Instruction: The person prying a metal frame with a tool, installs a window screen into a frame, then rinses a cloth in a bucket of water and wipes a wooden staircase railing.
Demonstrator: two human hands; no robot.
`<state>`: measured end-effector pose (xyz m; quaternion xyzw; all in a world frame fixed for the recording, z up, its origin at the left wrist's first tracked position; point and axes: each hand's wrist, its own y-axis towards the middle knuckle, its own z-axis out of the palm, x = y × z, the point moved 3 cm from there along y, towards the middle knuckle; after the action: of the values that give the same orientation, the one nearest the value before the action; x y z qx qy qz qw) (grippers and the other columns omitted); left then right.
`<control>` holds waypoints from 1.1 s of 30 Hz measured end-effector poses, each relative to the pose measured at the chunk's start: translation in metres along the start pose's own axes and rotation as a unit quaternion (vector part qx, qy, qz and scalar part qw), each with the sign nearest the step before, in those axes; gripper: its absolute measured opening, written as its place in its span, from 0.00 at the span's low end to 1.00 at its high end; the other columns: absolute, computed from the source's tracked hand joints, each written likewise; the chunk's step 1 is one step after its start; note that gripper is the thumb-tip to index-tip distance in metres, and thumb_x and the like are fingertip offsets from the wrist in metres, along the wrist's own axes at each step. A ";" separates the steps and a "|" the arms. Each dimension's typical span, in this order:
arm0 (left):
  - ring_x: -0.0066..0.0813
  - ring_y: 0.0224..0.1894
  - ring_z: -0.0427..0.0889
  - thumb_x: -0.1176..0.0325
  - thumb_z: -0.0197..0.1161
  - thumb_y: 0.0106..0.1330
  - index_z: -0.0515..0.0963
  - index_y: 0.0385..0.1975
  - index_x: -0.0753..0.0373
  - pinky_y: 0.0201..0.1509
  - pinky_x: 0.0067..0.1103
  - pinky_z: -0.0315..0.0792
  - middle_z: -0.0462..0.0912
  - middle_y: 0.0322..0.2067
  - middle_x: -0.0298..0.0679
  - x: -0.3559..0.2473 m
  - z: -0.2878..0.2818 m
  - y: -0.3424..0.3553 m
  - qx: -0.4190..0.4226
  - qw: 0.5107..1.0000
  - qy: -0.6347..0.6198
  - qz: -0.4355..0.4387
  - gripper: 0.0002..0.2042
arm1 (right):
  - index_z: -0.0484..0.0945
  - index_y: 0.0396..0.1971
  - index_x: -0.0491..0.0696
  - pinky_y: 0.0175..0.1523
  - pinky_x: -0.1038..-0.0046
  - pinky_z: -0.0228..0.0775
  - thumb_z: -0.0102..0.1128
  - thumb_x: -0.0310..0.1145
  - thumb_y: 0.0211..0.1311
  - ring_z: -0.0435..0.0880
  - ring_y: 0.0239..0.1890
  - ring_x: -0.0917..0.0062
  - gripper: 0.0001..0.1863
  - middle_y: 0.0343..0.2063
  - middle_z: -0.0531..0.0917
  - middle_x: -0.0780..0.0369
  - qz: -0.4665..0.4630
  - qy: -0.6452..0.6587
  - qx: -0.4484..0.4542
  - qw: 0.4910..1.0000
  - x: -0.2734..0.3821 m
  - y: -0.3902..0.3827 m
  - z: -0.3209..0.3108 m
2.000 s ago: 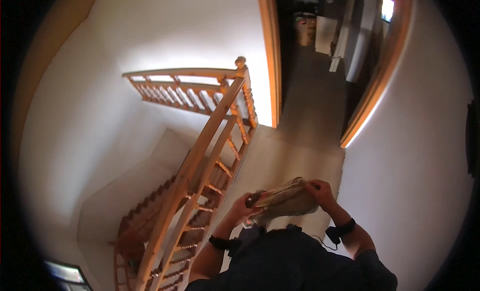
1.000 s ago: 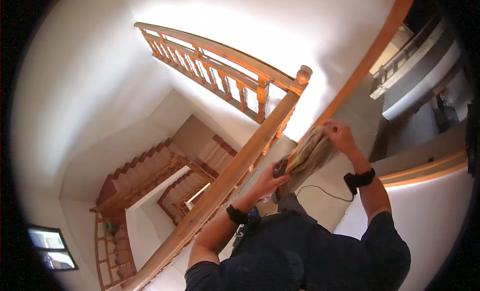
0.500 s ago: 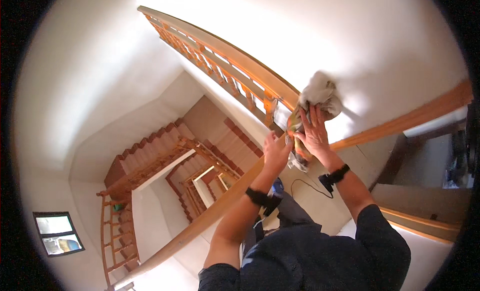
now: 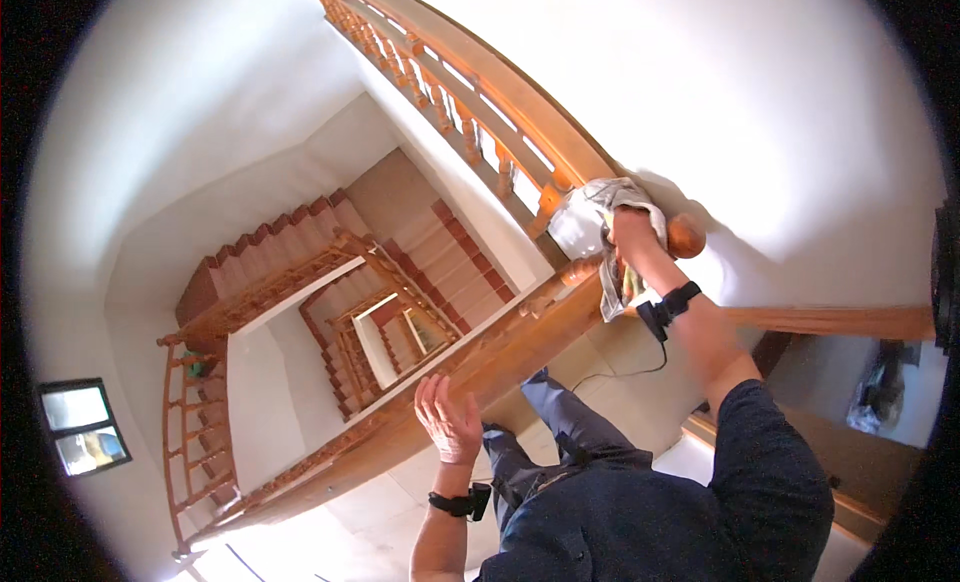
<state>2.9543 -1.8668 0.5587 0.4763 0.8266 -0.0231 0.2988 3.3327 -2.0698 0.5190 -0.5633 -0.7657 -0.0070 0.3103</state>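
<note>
My right hand (image 4: 637, 240) is closed on a whitish rag (image 4: 632, 193), which hangs around the top of the wooden newel post at the corner of the railing. Beside that hand the round wooden knob (image 4: 686, 237) of the post shows bare. A loose end of the rag droops below the hand, and most of the fingers are hidden in the cloth. My left hand (image 4: 448, 422) is held at the near wooden handrail (image 4: 490, 374) with its fingers apart and nothing in them. Whether it touches the rail I cannot tell.
An upper banister (image 4: 500, 92) with turned balusters climbs from the post to the far left. Beyond the near rail a deep stairwell drops, with red-edged steps (image 4: 455, 267) and lower railings (image 4: 200, 432). A small window (image 4: 85, 427) is at the left. A thin cable (image 4: 620, 375) hangs by my right wrist.
My left hand has come away from the rag and moved left and nearer along the handrail. My right hand has shifted from lying flat on the bunched rag to gripping it, uncovering the knob.
</note>
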 end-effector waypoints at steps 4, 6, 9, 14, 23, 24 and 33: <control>0.49 0.57 0.65 0.64 0.60 0.60 0.68 0.50 0.63 0.61 0.42 0.57 0.69 0.51 0.47 0.016 0.005 -0.010 -0.036 0.999 0.037 -0.009 0.20 | 0.73 0.42 0.41 0.37 0.65 0.74 0.48 0.31 0.63 0.82 0.31 0.66 0.12 0.29 0.81 0.54 -0.117 -0.025 -0.173 0.978 0.029 0.018 -0.026; 0.49 0.57 0.65 0.62 0.60 0.60 0.68 0.51 0.64 0.61 0.43 0.56 0.68 0.51 0.47 0.023 0.005 -0.014 -0.039 0.998 0.049 -0.010 0.21 | 0.55 0.63 0.42 0.60 0.54 0.59 0.60 0.41 0.57 0.64 0.59 0.53 0.38 0.55 0.66 0.45 -0.116 -0.218 -0.238 0.939 0.051 -0.010 -0.022; 0.48 0.57 0.65 0.57 0.59 0.61 0.67 0.51 0.64 0.62 0.44 0.55 0.68 0.52 0.46 0.032 0.016 -0.010 -0.033 0.998 0.059 0.001 0.23 | 0.50 0.66 0.44 0.61 0.53 0.56 0.62 0.51 0.54 0.62 0.60 0.54 0.46 0.56 0.64 0.45 0.060 -0.334 -0.138 0.930 0.002 0.010 0.017; 0.50 0.57 0.64 0.50 0.53 0.65 0.67 0.51 0.66 0.61 0.46 0.55 0.69 0.51 0.47 0.041 0.029 -0.008 0.000 0.996 0.091 -0.023 0.24 | 0.61 0.58 0.42 0.60 0.54 0.57 0.62 0.44 0.54 0.62 0.57 0.55 0.35 0.53 0.66 0.49 -0.019 -0.334 -0.141 0.932 0.024 0.069 0.029; 0.50 0.54 0.68 0.47 0.57 0.62 0.68 0.50 0.67 0.59 0.46 0.59 0.70 0.49 0.49 0.044 0.034 -0.012 0.039 0.991 0.118 -0.042 0.28 | 0.62 0.55 0.45 0.63 0.60 0.57 0.58 0.39 0.57 0.61 0.60 0.57 0.27 0.56 0.66 0.52 -0.232 -0.349 -0.234 0.877 0.155 0.271 0.049; 0.52 0.53 0.68 0.46 0.55 0.63 0.67 0.49 0.67 0.58 0.46 0.59 0.70 0.48 0.49 0.046 0.035 -0.013 0.037 0.991 0.119 -0.041 0.28 | 0.60 0.56 0.45 0.63 0.59 0.58 0.57 0.39 0.58 0.62 0.60 0.56 0.28 0.56 0.65 0.51 -0.246 -0.353 -0.241 0.870 0.168 0.299 0.054; 0.51 0.53 0.70 0.50 0.61 0.60 0.69 0.50 0.70 0.56 0.45 0.65 0.72 0.49 0.51 0.037 0.039 -0.014 0.043 0.989 0.125 -0.058 0.28 | 0.39 0.69 0.56 0.61 0.60 0.62 0.55 0.36 0.56 0.71 0.56 0.55 0.44 0.55 0.71 0.45 -0.272 -0.296 -0.094 0.911 0.252 0.426 0.027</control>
<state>2.9478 -1.8586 0.5047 0.4388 0.8822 -0.0162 0.1702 3.6461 -1.6880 0.4742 -0.3355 -0.9420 0.0040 0.0017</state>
